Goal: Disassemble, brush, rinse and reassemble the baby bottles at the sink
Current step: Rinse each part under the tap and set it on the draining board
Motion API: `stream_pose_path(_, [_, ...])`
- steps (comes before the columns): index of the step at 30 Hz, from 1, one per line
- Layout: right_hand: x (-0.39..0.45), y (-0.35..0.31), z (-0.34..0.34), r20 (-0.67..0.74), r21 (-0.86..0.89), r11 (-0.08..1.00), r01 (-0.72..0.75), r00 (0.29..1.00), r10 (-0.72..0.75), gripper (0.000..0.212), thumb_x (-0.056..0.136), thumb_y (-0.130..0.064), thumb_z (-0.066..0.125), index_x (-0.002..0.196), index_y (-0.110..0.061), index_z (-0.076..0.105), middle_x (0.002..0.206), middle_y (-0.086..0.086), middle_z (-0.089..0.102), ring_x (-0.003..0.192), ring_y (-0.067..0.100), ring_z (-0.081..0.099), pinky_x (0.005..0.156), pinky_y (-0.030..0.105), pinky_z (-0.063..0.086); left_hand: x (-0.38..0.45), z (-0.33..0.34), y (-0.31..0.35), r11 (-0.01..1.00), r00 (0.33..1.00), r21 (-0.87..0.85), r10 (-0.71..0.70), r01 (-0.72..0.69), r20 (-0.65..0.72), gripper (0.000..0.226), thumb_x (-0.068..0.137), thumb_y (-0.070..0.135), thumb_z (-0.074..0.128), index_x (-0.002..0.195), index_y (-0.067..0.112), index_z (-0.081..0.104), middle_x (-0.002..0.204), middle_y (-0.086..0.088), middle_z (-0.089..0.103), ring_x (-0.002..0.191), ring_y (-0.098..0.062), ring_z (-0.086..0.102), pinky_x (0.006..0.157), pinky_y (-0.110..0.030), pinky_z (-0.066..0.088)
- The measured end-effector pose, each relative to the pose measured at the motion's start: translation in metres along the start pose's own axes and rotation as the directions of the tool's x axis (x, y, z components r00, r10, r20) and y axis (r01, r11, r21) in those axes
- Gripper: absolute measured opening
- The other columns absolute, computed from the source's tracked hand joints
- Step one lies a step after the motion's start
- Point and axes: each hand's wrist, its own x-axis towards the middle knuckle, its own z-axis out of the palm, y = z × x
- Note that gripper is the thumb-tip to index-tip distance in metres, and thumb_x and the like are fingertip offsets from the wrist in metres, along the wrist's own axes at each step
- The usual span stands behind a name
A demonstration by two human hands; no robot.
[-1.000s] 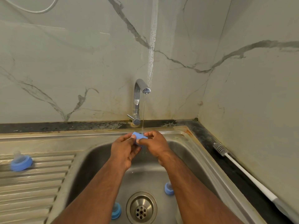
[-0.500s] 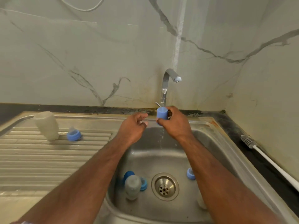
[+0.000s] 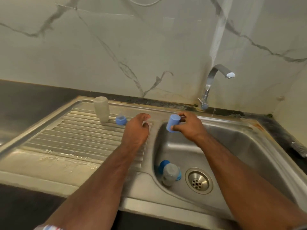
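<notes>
My right hand (image 3: 188, 127) grips a blue bottle cap (image 3: 172, 122) above the left rim of the sink basin (image 3: 240, 143). My left hand (image 3: 137, 130) hovers over the drainboard (image 3: 74, 133) with loosely curled fingers, holding nothing. On the drainboard stands an upturned clear bottle (image 3: 101, 111), and beside it a blue collar with teat (image 3: 121, 120). In the basin lies another clear bottle (image 3: 169, 173) next to blue parts (image 3: 163, 165), close to the drain (image 3: 198, 180).
The tap (image 3: 216, 80) rises behind the basin, against the marble wall; a thin trickle falls below its spout. A bottle brush (image 3: 299, 149) lies on the dark counter at the right edge. Dark counter runs left of the drainboard.
The view has swung left. My right hand carried the blue cap leftward away from the tap's stream. My left hand let go of it and moved over the drainboard.
</notes>
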Motion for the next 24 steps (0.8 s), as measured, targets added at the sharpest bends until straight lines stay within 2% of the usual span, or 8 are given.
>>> stream_pose_path(2, [0.009,-0.026,0.023,0.036,0.024,0.998,0.050,0.998,-0.051,0.052,0.068,-0.023,0.089,0.113,-0.017,0.064,0.110,-0.001,0.069,0.101,0.017,0.065,0.088,0.038,0.053,0.005,-0.008,-0.009,0.997,0.994,-0.038,-0.069,0.065,-0.086,0.038,0.098,0.001,0.050,0.131,0.013,0.065,0.127,-0.007,0.069,0.118,-0.023,0.063,0.091,-0.013,0.034])
stream_pose_path(4, [0.017,-0.047,0.046,0.080,-0.016,0.995,0.101,0.992,-0.099,0.051,0.070,-0.024,0.089,0.114,-0.016,0.062,0.110,-0.001,0.066,0.099,0.017,0.062,0.085,0.037,0.052,0.008,-0.014,-0.016,0.993,0.984,-0.055,-0.112,0.105,-0.137,0.042,0.097,-0.002,0.047,0.132,0.013,0.065,0.129,-0.009,0.067,0.120,-0.025,0.062,0.096,-0.018,0.037])
stream_pose_path(9, [0.030,-0.071,0.082,0.133,-0.085,0.986,0.142,0.983,-0.130,0.045,0.075,-0.019,0.085,0.112,-0.016,0.060,0.111,0.003,0.067,0.100,0.022,0.062,0.081,0.032,0.048,0.014,-0.026,-0.025,0.984,0.969,-0.105,-0.161,0.143,-0.186,0.049,0.092,-0.007,0.045,0.132,0.013,0.063,0.131,-0.006,0.066,0.120,-0.021,0.061,0.102,-0.028,0.044])
stream_pose_path(14, [0.033,-0.078,0.098,0.178,-0.121,0.980,0.157,0.975,-0.134,0.050,0.074,-0.017,0.084,0.117,-0.015,0.058,0.118,0.007,0.067,0.105,0.023,0.062,0.079,0.029,0.045,0.016,-0.030,-0.027,0.973,0.957,-0.158,-0.199,0.167,-0.213,0.048,0.089,-0.007,0.046,0.129,0.012,0.064,0.128,-0.004,0.068,0.110,-0.015,0.060,0.091,-0.022,0.040])
stream_pose_path(17, [0.035,-0.080,0.101,0.197,-0.113,0.983,0.147,0.973,-0.123,0.056,0.074,-0.019,0.085,0.122,-0.015,0.057,0.121,0.006,0.067,0.106,0.023,0.062,0.079,0.029,0.045,0.015,-0.032,-0.026,0.972,0.952,-0.157,-0.205,0.172,-0.226,0.044,0.090,-0.005,0.048,0.128,0.013,0.064,0.125,-0.003,0.068,0.110,-0.016,0.061,0.088,-0.023,0.040])
stream_pose_path(20, [0.033,-0.078,0.089,0.205,-0.098,0.990,0.104,0.975,-0.083,0.063,0.072,-0.024,0.088,0.126,-0.017,0.056,0.115,0.003,0.066,0.103,0.021,0.063,0.081,0.030,0.048,0.014,-0.032,-0.023,0.977,0.953,-0.157,-0.179,0.144,-0.243,0.031,0.091,0.001,0.054,0.114,0.017,0.066,0.111,0.000,0.069,0.103,-0.017,0.063,0.082,-0.023,0.042])
stream_pose_path(22, [0.028,-0.070,0.073,0.174,-0.098,0.993,0.070,0.983,-0.052,0.051,0.074,-0.025,0.087,0.117,-0.018,0.060,0.103,0.003,0.068,0.093,0.019,0.066,0.073,0.030,0.050,0.011,-0.027,-0.021,0.984,0.966,-0.151,-0.126,0.093,-0.225,0.023,0.090,0.004,0.058,0.102,0.022,0.064,0.102,0.004,0.066,0.096,-0.015,0.062,0.077,-0.022,0.042])
stream_pose_path(24, [0.018,-0.057,0.053,0.186,-0.141,0.990,0.025,0.983,0.001,0.036,0.077,-0.024,0.085,0.105,-0.018,0.062,0.095,0.003,0.067,0.086,0.018,0.066,0.069,0.030,0.052,0.006,-0.019,-0.017,0.991,0.986,-0.133,-0.050,0.029,-0.161,0.021,0.089,0.004,0.061,0.100,0.021,0.064,0.097,0.007,0.064,0.091,-0.012,0.061,0.072,-0.016,0.040])
